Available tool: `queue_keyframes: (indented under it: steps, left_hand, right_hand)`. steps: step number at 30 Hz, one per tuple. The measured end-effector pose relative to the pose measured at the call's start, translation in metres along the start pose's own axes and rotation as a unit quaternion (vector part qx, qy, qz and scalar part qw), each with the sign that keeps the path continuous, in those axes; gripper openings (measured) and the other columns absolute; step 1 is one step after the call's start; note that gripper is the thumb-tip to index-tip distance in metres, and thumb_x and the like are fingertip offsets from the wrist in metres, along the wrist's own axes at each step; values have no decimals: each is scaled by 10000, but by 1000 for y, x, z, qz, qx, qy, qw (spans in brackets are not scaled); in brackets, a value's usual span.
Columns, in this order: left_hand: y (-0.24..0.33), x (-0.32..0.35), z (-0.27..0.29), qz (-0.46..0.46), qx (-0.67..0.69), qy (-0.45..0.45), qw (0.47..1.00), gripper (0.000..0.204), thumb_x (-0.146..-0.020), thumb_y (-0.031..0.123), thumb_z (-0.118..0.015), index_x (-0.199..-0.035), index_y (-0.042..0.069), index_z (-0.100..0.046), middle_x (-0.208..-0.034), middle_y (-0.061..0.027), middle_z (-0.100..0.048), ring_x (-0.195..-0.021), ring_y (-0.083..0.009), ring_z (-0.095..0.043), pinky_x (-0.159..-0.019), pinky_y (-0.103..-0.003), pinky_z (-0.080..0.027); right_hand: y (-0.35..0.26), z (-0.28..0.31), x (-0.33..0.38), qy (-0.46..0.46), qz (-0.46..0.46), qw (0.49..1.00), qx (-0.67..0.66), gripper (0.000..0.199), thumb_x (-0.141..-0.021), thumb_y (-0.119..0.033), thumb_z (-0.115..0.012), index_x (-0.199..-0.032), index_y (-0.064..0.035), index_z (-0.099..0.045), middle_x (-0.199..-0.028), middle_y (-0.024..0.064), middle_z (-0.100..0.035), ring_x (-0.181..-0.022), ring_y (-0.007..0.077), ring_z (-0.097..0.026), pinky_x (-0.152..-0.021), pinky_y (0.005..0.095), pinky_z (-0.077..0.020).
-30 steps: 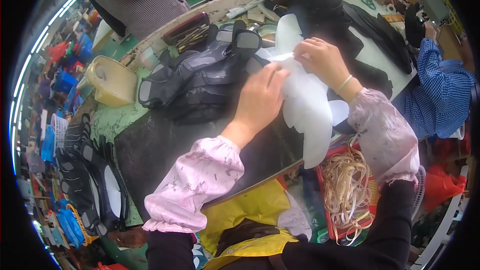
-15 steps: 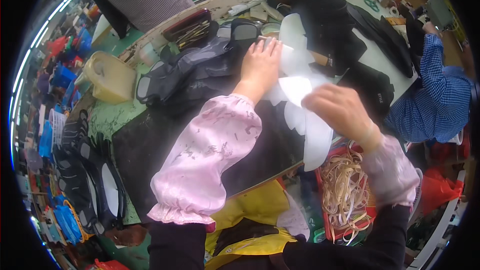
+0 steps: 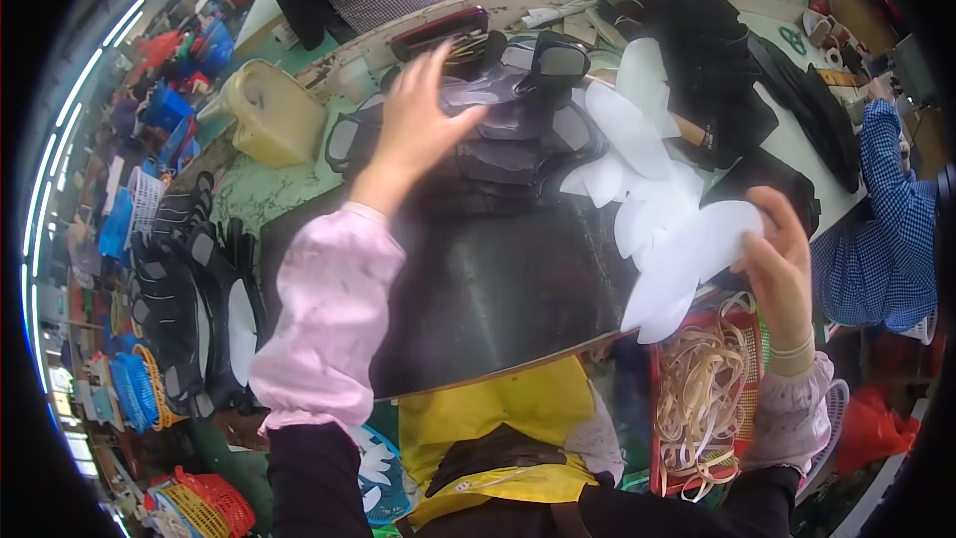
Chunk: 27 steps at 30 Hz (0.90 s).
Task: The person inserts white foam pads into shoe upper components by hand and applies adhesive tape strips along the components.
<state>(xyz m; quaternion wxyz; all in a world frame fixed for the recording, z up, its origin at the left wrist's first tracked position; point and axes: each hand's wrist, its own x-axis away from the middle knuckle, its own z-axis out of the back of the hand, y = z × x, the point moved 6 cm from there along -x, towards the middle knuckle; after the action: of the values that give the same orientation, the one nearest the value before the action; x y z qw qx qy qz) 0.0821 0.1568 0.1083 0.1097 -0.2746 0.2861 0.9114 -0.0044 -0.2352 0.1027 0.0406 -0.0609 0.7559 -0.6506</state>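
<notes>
My left hand [image 3: 420, 125] is raised over a pile of black shoe uppers [image 3: 503, 154] with grey patches, fingers apart and nothing in them. Whether it touches the pile I cannot tell. Between the thumb and fingers of my right hand [image 3: 782, 259] is the edge of a thin white rounded piece [image 3: 722, 234]. That piece overlaps a loose spread of similar white pieces [image 3: 652, 174] at the right of a black board [image 3: 488, 279]. The board covers the near part of the bench.
A red basket of tan straps [image 3: 702, 389] stands right of my lap. More black uppers [image 3: 204, 309] lie at the left, below a yellowish jug [image 3: 274, 110]. Black material [image 3: 687, 50] is stacked at the back. A co-worker's checked blue sleeve [image 3: 886, 164] shows at far right.
My left hand has left the white pieces and moved left over the uppers. My right hand has shifted right and down, holding a white piece by its edge. The view has shifted slightly.
</notes>
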Motion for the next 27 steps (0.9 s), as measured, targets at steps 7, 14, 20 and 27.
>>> queue_keyframes:
  steps: [7, 14, 20, 27]
  left_hand:
    - [-75, 21, 5, 252, 433, 48, 864, 428, -985, 312, -632, -1348, 85, -623, -1352, -105, -623, -1298, -205, -530, -1123, -324, -358]
    - [-57, 31, 27, 142, 263, -44, 953, 510, -935, 359, -688, -1389, 144, -601, -1321, -57, -653, -1352, -258, -498, -1111, -444, -375]
    - [-91, 28, 14, 123, 251, -50, 959, 464, -910, 256, -713, -1350, 134, -631, -1176, -102, -715, -1160, -194, -643, -1006, -324, -466]
    - [-42, 29, 7, -34, 102, -17, 994, 568, -891, 380, -713, -1377, 114, -590, -1354, -176, -615, -1295, -332, -541, -1092, -413, -411]
  right_hand:
    - [22, -37, -10, -104, -75, 989, -67, 207, -955, -39, -564, -1160, -13, -556, -1055, 68, -639, -949, 159, -667, -778, 318, -594]
    - [22, -30, -16, -46, -80, 991, -99, 164, -1016, -71, -503, -1168, -30, -547, -1073, 66, -653, -951, 128, -673, -790, 300, -601]
    - [20, -60, -17, -78, -89, 988, -97, 168, -1005, -106, -546, -1158, -46, -585, -1015, 20, -645, -864, 79, -621, -726, 254, -510]
    - [16, -65, -17, -57, -104, 988, -102, 144, -1001, -94, -531, -1133, -56, -576, -977, 7, -634, -818, 59, -584, -651, 224, -435]
